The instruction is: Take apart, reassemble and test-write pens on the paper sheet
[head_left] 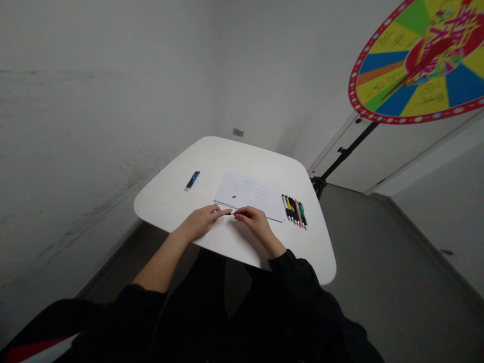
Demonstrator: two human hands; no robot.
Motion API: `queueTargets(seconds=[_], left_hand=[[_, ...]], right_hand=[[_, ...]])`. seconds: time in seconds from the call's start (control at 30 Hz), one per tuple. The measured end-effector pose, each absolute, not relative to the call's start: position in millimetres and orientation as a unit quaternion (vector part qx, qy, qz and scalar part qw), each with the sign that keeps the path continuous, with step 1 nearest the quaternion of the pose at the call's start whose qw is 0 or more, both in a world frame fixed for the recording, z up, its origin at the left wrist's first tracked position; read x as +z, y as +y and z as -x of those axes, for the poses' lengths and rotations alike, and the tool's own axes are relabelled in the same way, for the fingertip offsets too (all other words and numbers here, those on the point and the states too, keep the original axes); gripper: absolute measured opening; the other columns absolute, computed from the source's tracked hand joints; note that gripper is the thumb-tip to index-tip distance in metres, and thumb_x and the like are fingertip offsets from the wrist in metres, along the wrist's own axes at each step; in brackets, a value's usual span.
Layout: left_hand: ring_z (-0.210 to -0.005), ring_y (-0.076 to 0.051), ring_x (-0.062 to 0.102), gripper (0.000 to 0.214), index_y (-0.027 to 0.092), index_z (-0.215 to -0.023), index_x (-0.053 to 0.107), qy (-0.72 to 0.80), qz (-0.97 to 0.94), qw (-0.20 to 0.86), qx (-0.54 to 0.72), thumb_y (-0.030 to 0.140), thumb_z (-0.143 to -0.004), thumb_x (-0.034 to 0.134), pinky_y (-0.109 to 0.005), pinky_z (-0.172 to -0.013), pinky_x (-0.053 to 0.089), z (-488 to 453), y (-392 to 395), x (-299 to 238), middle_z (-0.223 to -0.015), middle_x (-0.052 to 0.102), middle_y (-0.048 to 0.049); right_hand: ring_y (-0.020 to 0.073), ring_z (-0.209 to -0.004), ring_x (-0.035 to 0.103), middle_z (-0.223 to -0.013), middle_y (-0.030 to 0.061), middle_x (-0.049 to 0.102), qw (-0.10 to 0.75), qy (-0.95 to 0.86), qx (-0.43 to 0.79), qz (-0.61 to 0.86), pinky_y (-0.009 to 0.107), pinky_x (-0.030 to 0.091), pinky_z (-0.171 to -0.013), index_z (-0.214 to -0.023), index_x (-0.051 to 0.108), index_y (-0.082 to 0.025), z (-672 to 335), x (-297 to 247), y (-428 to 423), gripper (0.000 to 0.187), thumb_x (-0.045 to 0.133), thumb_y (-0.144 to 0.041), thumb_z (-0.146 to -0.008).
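Note:
My left hand [203, 220] and my right hand [252, 219] meet over the near part of a small white table [170, 199]. Both pinch the ends of a thin white pen [232, 213] held between them, just in front of a white sheet of paper [250, 195]. A blue pen [192, 180] lies alone at the table's left. Several pens of different colours [295, 210] lie side by side to the right of the paper.
A colourful prize wheel [419, 60] on a black stand [342, 156] rises at the right behind the table. White walls close in at the left and back. Grey floor [385, 282] lies to the right. My dark-clothed lap is below the table.

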State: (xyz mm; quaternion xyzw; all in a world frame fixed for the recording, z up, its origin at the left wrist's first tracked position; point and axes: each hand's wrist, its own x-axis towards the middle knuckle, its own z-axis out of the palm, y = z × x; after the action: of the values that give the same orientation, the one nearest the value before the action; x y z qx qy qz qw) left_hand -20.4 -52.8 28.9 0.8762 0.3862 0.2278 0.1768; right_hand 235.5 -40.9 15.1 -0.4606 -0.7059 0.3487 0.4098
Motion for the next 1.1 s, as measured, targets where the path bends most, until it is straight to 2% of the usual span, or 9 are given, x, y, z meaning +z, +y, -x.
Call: queueTargets(seconds=[0.27,0.43,0.83,1.0,1.1], left_hand=[[-0.103,-0.022,0.057,0.065,0.038,-0.151,0.052,0.405,-0.888,0.140,0.166,0.007,-0.095,0.042,-0.035,-0.093,0.049,27,-47,20,-0.114,0.061,-0.0065],[-0.104,-0.022,0.056,0.061,0.036,-0.148,0.055,0.401,-0.886,0.147,0.182,0.008,-0.095,0.043,-0.035,-0.096,0.047,31,-46,16,-0.113,0.062,-0.0060],[-0.103,-0.021,0.055,0.064,0.036,-0.150,0.054,0.416,-0.885,0.127,0.164,0.008,-0.094,0.041,-0.032,-0.092,0.047,40,-45,14,-0.113,0.061,-0.0051],[-0.102,-0.023,0.054,0.061,0.036,-0.149,0.055,0.433,-0.881,0.117,0.153,0.010,-0.096,0.041,-0.033,-0.088,0.047,44,-46,11,-0.113,0.060,-0.0069],[-0.101,-0.023,0.054,0.061,0.037,-0.149,0.055,0.429,-0.882,0.108,0.164,0.010,-0.097,0.040,-0.033,-0.088,0.047,46,-46,6,-0.112,0.059,-0.0063]], right_hand=[[0.0220,-0.093,0.075,-0.097,0.0043,0.081,0.394,-0.741,0.285,0.463,0.037,0.057,-0.089,-0.096,0.079,-0.026,-238,15,-38,0.012,0.074,-0.025,-0.086],[0.0218,-0.090,0.075,-0.092,0.0035,0.080,0.376,-0.752,0.286,0.460,0.037,0.058,-0.085,-0.099,0.079,-0.027,-239,16,-38,0.013,0.070,-0.026,-0.089],[0.0214,-0.086,0.070,-0.092,0.0062,0.076,0.347,-0.810,0.157,0.446,0.035,0.054,-0.081,-0.094,0.079,-0.026,-251,24,-32,0.013,0.067,-0.030,-0.094],[0.0232,-0.088,0.073,-0.094,0.0063,0.080,0.358,-0.765,0.150,0.515,0.036,0.054,-0.085,-0.092,0.080,-0.025,-258,30,-15,0.012,0.068,-0.027,-0.089],[0.0237,-0.083,0.073,-0.086,0.0052,0.080,0.368,-0.713,0.172,0.572,0.036,0.054,-0.083,-0.089,0.080,-0.024,-257,33,2,0.013,0.069,-0.031,-0.087]])
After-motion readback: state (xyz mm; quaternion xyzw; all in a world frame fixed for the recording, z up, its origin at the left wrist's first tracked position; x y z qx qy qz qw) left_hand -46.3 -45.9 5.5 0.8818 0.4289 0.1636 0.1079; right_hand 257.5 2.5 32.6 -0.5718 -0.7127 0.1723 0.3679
